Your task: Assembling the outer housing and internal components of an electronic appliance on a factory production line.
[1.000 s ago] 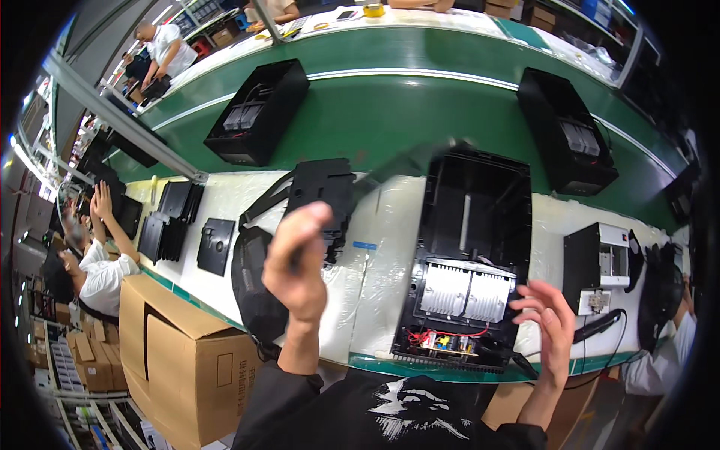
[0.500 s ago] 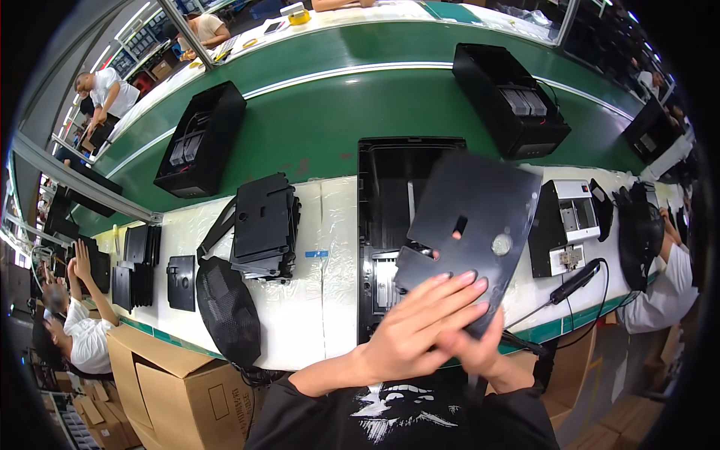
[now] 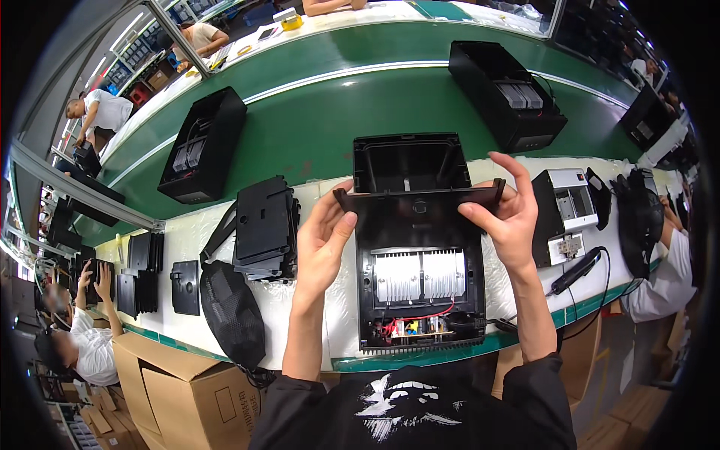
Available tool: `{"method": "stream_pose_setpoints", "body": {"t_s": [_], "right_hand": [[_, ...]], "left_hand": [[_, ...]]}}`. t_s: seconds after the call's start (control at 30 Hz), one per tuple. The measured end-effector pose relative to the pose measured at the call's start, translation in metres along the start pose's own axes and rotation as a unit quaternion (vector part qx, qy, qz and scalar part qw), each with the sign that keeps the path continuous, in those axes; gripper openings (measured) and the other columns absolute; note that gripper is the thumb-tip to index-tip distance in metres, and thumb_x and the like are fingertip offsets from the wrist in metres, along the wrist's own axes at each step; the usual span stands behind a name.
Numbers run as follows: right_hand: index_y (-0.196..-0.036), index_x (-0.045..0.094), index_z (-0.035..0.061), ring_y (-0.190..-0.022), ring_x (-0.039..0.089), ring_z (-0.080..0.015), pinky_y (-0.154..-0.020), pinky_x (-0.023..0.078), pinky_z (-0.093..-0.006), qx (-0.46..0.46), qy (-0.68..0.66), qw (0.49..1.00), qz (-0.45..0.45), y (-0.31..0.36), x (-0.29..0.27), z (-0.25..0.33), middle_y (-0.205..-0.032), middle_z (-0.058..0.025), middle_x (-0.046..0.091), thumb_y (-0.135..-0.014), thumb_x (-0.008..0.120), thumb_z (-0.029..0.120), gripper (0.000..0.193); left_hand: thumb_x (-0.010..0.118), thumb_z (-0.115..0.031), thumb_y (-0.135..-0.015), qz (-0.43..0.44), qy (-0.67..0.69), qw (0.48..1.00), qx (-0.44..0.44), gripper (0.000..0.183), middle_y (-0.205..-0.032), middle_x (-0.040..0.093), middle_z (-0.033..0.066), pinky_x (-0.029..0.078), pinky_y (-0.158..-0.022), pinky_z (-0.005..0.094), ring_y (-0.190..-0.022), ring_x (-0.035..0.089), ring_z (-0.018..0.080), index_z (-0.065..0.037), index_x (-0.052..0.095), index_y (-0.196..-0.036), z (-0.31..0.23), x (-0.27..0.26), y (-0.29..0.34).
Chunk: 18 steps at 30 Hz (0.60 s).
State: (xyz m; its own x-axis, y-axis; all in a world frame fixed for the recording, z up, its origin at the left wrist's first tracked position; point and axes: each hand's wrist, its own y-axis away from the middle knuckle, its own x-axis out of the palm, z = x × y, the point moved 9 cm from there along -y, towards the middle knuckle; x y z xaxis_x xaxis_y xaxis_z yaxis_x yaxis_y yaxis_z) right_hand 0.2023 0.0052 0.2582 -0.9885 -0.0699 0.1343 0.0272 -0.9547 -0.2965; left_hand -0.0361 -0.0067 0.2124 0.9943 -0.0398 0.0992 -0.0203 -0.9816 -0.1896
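A flat black plastic panel [image 3: 416, 214] is held tilted, seen almost edge-on, between my two hands. My left hand [image 3: 319, 244] grips its left end, thumb on the near side. My right hand [image 3: 514, 217] grips the right end, thumb near its lower side and forefinger raised. Beneath it lies an open black housing [image 3: 365, 304] on the bench. Inside show silver finned heat sinks [image 3: 420, 275], red wires [image 3: 440, 311] and a circuit board [image 3: 420, 327] at the near end. The panel hides the housing's middle.
Left of the housing, a stack of black panels [image 3: 264, 225] lies beside a black mesh bag [image 3: 232, 311]. A soldering-type handheld tool [image 3: 577, 271] with a cable and a white-and-black device [image 3: 571, 199] lie right. Black cases [image 3: 202, 146] stand on the green conveyor [image 3: 337, 112]. Co-workers sit at both sides.
The panel has turned from face-up and slanted to level across the housing, tilted nearly edge-on. My hands have parted from its near end to opposite ends. The heat sinks and wires are now uncovered.
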Motion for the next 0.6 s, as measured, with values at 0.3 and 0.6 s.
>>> {"method": "stream_pose_setpoints", "body": {"t_s": [0.3,0.6], "right_hand": [[-0.113,0.049,0.0015,-0.077,0.056,-0.01,-0.073,0.044,-0.0237,-0.026,0.166,0.986,0.017,0.01,-0.015,-0.035,-0.082,-0.0036,0.059,-0.073,0.069,-0.005,0.045],[-0.113,0.049,0.0016,-0.075,0.056,-0.0095,-0.072,0.043,-0.023,-0.037,0.16,0.986,0.009,0.012,-0.011,-0.036,-0.081,-0.0026,0.058,-0.073,0.069,-0.005,0.045]], "left_hand": [[0.053,-0.008,-0.091,0.012,0.038,0.997,0.07,0.038,-0.116,0.058,0.0137,0.037,-0.099,0.0293,-0.11,0.053,0.0173,0.002,0.046,-0.127,0.002,0.004,-0.014],[0.044,-0.008,-0.095,-0.011,0.016,0.998,0.054,0.033,-0.115,0.059,0.0128,0.041,-0.094,0.0274,-0.105,0.055,0.0142,0.0,0.047,-0.127,0.017,-0.006,-0.011]]}}
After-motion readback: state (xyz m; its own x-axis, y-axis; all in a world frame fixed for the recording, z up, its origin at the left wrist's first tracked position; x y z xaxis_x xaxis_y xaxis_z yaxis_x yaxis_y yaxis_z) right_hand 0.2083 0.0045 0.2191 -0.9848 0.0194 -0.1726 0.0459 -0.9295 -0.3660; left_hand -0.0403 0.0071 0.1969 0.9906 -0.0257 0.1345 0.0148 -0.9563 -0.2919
